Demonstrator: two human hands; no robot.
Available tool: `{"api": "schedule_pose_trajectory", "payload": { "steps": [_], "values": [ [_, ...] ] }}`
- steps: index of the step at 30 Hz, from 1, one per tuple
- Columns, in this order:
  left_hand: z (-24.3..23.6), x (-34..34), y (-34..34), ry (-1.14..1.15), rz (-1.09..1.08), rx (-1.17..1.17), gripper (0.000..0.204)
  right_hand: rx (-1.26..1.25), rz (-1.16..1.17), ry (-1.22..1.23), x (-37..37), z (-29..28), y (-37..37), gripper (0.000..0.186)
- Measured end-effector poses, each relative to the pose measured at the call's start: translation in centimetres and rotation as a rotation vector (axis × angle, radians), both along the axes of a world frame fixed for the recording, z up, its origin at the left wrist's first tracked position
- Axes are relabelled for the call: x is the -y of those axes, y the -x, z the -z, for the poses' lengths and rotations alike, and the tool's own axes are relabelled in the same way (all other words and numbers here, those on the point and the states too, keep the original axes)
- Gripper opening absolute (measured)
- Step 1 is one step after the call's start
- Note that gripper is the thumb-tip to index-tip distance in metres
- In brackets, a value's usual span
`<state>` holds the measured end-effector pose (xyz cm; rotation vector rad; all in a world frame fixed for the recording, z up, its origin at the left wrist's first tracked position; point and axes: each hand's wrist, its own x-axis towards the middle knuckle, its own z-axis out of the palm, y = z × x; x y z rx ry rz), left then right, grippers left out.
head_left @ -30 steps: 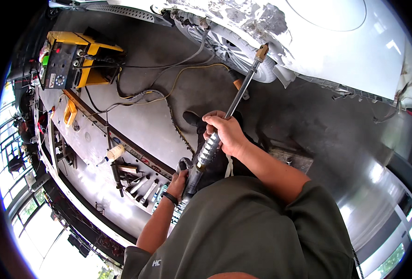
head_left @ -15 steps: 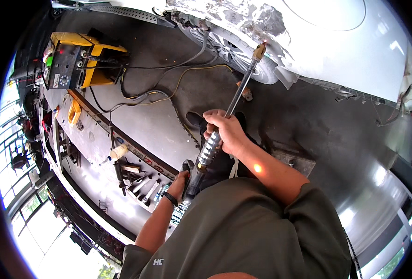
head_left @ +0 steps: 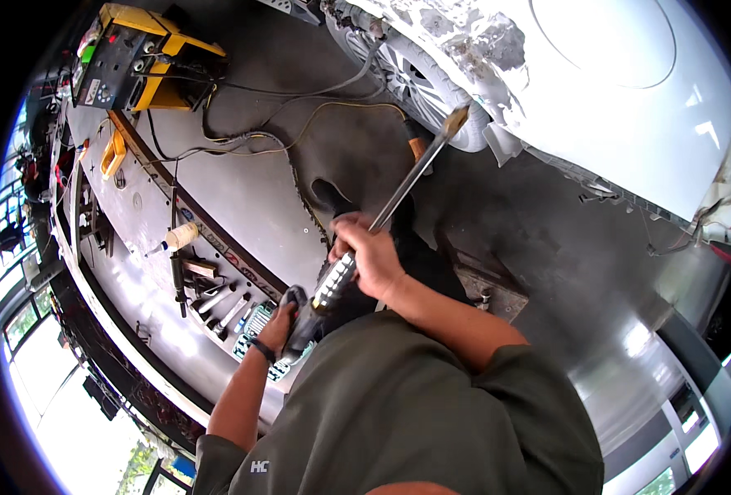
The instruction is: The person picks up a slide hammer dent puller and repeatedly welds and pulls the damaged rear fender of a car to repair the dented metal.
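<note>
The metal shaft of a long rod-shaped tool (head_left: 407, 187) is gripped by the right hand (head_left: 370, 256), its fingers curled around just above a shiny ribbed sleeve (head_left: 332, 283). By the left hand (head_left: 276, 327), toward eight o'clock from the right, the dark rear handle (head_left: 301, 334) is held; those fingers are partly hidden. The tool is slanted toward one o'clock, where its brass-coloured tip (head_left: 456, 122) is seen against the tyre (head_left: 470, 132), near the edge of a white car panel (head_left: 605, 99); whether anything is touched by the tip cannot be told. An orange-and-black power tool (head_left: 417, 148) is seen between twelve and one. A low stand (head_left: 497, 289) is placed between three and four. At nine, a pale bottle (head_left: 182, 235) is seen beside a long brown beam (head_left: 217, 237); past eight, hand tools (head_left: 229, 312) are laid out. Between ten and eleven, dark cables (head_left: 258, 87) are led to a yellow-and-black machine (head_left: 147, 62).
</note>
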<state>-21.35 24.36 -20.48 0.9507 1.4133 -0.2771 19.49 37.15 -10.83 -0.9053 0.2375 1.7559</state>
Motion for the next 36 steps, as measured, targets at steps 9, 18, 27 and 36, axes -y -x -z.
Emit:
{"api": "schedule_pose_trajectory", "payload": {
  "steps": [9, 18, 27, 36],
  "values": [
    [-2.7, -3.7, -7.9, -0.059, -0.202, -0.100, 0.034, 0.045, -0.009, 0.125, -2.4, 1.3, -2.1, 0.013],
    [-3.5, -8.8, -12.8, 0.205, -0.311, -0.175, 0.080, 0.126, 0.006, 0.175, -3.7, 1.0, -4.1, 0.010],
    [-5.1, -9.3, -14.2, 0.075, 0.367, -0.198, 0.047, 0.120, -0.027, 0.224, -3.2, 1.1, -5.1, 0.009],
    [-8.2, -5.9, -15.4, -0.031, 0.068, -0.226, 0.045, 0.053, -0.063, 0.080, -5.8, 1.7, -12.1, 0.019]
  ]
}}
